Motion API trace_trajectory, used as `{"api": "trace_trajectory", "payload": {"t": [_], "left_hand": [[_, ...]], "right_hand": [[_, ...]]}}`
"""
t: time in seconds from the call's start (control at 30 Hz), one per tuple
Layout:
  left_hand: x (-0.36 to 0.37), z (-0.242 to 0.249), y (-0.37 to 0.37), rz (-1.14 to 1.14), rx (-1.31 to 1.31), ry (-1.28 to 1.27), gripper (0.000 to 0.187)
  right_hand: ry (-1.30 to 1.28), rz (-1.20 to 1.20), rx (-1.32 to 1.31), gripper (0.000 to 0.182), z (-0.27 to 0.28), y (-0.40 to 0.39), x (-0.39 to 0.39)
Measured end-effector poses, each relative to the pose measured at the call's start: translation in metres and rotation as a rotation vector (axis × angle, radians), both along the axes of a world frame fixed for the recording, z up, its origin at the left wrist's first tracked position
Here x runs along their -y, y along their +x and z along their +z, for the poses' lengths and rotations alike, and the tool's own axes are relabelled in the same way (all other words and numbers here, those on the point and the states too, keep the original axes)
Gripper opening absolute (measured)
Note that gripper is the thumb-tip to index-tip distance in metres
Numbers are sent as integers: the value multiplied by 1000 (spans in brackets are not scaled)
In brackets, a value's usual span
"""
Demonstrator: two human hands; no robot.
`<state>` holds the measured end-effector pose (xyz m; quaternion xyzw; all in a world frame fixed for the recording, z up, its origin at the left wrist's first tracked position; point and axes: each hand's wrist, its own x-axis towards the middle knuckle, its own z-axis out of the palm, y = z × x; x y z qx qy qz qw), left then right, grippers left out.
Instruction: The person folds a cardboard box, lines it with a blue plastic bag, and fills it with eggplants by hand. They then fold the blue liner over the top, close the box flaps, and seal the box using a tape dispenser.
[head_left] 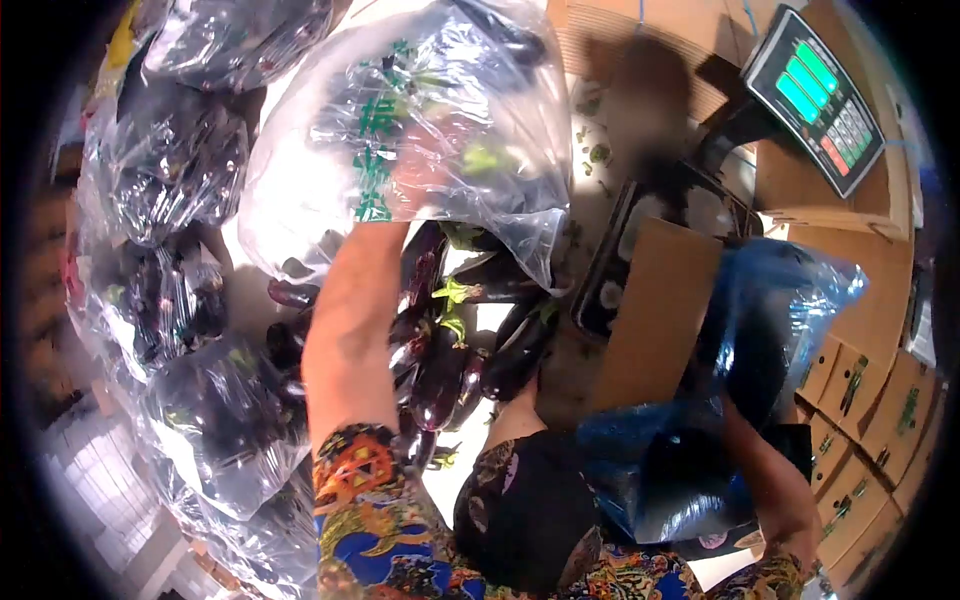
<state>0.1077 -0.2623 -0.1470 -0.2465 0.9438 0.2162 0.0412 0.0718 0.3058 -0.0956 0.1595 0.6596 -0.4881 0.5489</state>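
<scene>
My left arm reaches up into a large clear plastic bag (310, 130) with green print. My left hand (430, 165) shows only dimly through the film, near a green eggplant stem (485, 157); its fingers are not distinct. Below the bag lies a pile of dark purple eggplants (437, 385), some with green caps. On the right, my right forearm goes down to a blue plastic bag (790, 290). My right hand (750, 385) is in dark shadow against the blue plastic, and its grip is hidden.
Clear bags of eggplants (215, 420) line the left side. A digital scale display (815, 95) glows green at upper right. A cardboard flap (655, 315) stands beside a dark tray (610, 290). Stacked cartons (860, 440) are at far right. My knee (525, 510) is below the pile.
</scene>
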Motion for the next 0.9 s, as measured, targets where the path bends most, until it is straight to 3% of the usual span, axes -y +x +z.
{"api": "trace_trajectory", "payload": {"t": [0.07,0.13,0.2,0.27,0.33,0.37,0.4,0.47,0.53,0.57,0.6,0.67,0.73,0.77,0.8,0.9], "left_hand": [[-5,33,21,47,-29,157,47],[-15,67,54,-181,0,15,48],[-26,90,104,-817,-44,-887,52],[-57,147,121,-188,375,14,55],[-69,171,153,-272,-179,124,59],[-80,193,163,-250,-150,96,58],[-93,218,168,-241,-132,72,58],[-117,251,179,-224,-189,68,52],[-148,294,174,-121,-213,206,50],[-166,312,164,-173,-315,193,52],[-188,323,151,-210,-417,175,54],[-225,332,124,-434,-601,364,57],[-275,352,73,-851,-470,158,56],[-302,347,51,-1004,-568,51,50],[-329,339,30,-1137,-709,46,43],[-401,332,-10,-1357,-752,-99,45]], "right_hand": [[-62,364,-310,52,30,-1,21],[-121,724,-627,48,47,-3,36],[105,1089,-644,42,57,-11,50],[355,1323,-563,37,107,-14,83],[230,1451,-674,37,129,-19,78],[171,1508,-729,37,138,-17,72],[101,1456,-863,34,146,-12,63],[-2,1258,-630,36,190,-10,76],[-407,838,-631,40,197,6,67],[-490,625,-383,46,212,14,72],[-460,595,-190,53,235,13,74],[-606,390,-31,65,246,25,74],[-781,174,39,74,263,34,61],[-904,136,10,77,261,37,53],[-870,57,-214,73,272,42,41],[-651,-27,-243,41,265,31,-28]]}}
